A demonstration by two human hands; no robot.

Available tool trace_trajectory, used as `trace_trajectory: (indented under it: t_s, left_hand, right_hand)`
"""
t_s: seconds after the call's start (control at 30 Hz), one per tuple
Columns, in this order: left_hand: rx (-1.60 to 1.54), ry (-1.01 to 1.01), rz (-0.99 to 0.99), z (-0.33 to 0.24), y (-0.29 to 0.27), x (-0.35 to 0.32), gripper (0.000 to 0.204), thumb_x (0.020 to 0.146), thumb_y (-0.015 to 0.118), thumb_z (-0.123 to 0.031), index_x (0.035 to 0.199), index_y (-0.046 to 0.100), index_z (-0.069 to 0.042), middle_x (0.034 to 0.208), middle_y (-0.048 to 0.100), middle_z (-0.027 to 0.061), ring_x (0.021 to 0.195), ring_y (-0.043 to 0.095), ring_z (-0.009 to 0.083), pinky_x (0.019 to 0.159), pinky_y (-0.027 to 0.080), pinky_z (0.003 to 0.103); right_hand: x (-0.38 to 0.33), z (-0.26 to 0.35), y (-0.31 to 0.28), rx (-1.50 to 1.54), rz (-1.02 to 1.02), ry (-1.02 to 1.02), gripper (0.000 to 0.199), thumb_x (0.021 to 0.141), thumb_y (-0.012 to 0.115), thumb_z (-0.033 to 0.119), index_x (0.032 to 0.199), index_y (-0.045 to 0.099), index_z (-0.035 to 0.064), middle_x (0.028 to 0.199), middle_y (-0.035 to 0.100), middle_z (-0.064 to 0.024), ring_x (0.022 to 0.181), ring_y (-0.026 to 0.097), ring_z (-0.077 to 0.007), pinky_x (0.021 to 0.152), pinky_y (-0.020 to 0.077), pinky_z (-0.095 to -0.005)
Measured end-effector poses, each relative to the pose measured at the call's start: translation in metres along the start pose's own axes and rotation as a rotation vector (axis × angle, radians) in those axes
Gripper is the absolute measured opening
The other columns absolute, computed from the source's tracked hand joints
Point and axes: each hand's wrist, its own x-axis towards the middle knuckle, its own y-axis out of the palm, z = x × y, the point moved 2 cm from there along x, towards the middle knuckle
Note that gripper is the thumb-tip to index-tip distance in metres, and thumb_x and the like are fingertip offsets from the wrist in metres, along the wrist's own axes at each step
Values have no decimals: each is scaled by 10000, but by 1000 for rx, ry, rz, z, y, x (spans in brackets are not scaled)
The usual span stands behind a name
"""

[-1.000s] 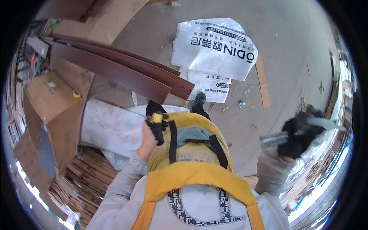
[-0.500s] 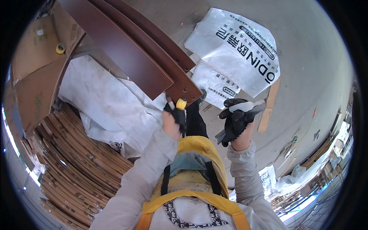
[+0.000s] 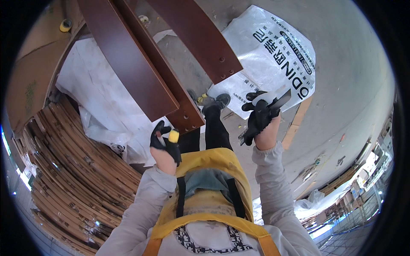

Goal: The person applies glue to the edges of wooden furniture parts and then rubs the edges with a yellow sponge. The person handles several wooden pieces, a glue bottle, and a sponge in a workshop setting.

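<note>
My left hand (image 3: 164, 141), in a black glove, is closed around a small yellow-capped tool (image 3: 174, 136) just below the end of a dark brown wooden panel (image 3: 128, 55). My right hand (image 3: 260, 113), also gloved in black, grips a flat dark blade-like tool (image 3: 279, 101) held up in front of me. A second brown panel (image 3: 200, 38) with small holes near its end lies over the first ones. My shoes (image 3: 215, 101) stand on the concrete floor between the panels and a white printed plastic sack (image 3: 277, 47).
Crumpled white plastic sheeting (image 3: 94, 94) lies left of the panels. A stack of flattened brown cardboard (image 3: 72, 170) fills the lower left. A roll of yellow tape (image 3: 65, 24) sits on a cardboard box at top left. A thin wooden strip (image 3: 297, 123) lies right of the sack.
The view has swung down and left, so the brown panels now run closer overhead. My right hand has come in from the far right to in front of me, still holding its tool.
</note>
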Motion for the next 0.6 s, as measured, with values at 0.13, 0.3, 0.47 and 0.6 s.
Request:
trace_trajectory:
  t_s: [0.13,0.3,0.47,0.6]
  left_hand:
    - [-351,-195,387,-20,4,-44,229,821,539,-65,1042,581,-25,882,604,71,779,567,161,712,456,285]
    - [-564,-537,501,-61,94,-22,342,962,433,-357,1013,597,-62,678,554,26,545,523,128,481,416,248]
    - [-720,-461,307,-70,158,8,324,979,427,-369,968,590,-89,541,421,-44,413,384,67,372,278,225]
    - [-894,-609,132,-56,178,19,287,970,436,-366,815,491,-130,542,409,-42,412,406,102,364,290,241]
  right_hand:
    - [-3,-10,-10,170,-65,38,219,923,518,126,1114,534,19,966,625,-103,764,600,-190,599,438,-262]
    - [-12,35,27,75,-6,-118,206,907,525,73,1105,525,18,957,630,-96,716,577,-118,555,422,-218]
    - [-13,61,29,113,29,-164,201,915,525,62,1104,535,-7,961,622,-101,777,597,-182,647,475,-269]
    - [9,68,9,106,206,-99,240,907,544,67,1131,528,-18,980,619,-106,839,603,-212,740,494,-313]
